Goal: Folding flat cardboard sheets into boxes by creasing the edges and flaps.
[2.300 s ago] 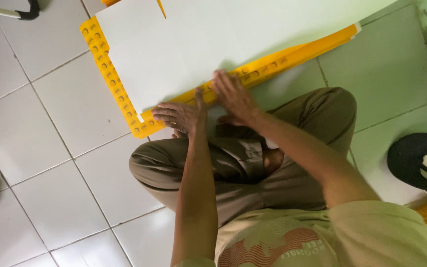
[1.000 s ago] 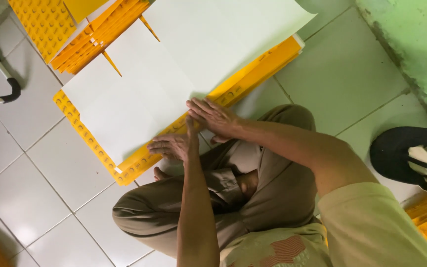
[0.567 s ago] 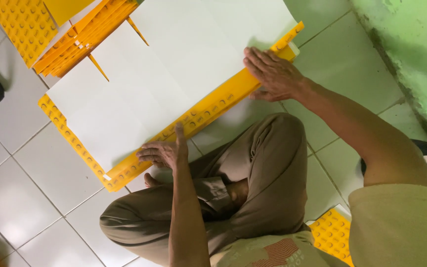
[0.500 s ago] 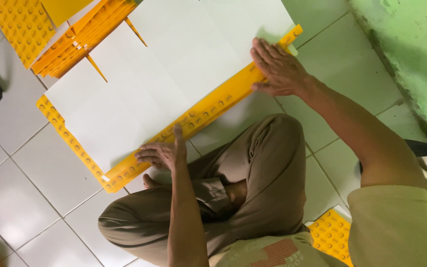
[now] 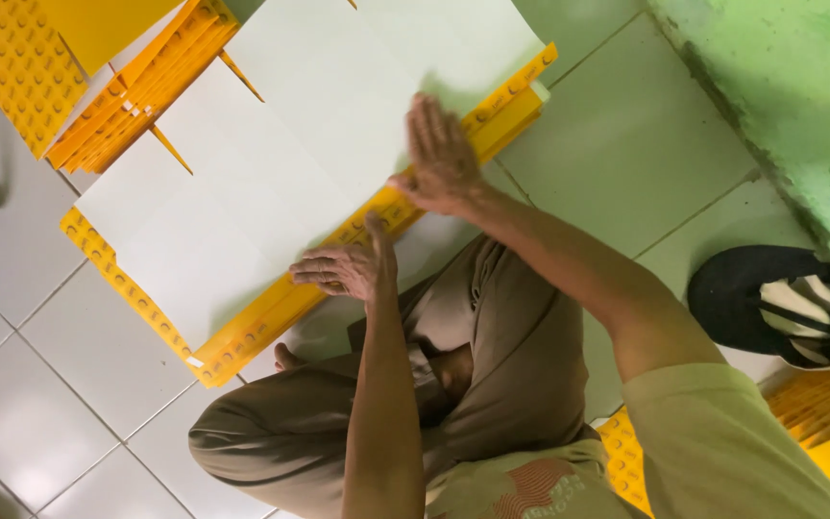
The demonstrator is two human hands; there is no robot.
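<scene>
Seated cross-legged on the tiled floor, a person presses a white sheet onto a yellow studded panel. Both hands lie flat and hold nothing. Right hand, fingers straight and close together, rests on the sheet's near edge toward its far end. Left hand, fingers loosely spread, sits on the yellow border, nearer the corner. Panel and sheet run long along a diagonal, stretching away beyond both hands' fingertips, with more yellow panels stacked past the sheet.

Bright, even daylight; soft shadows, slight motion blur
</scene>
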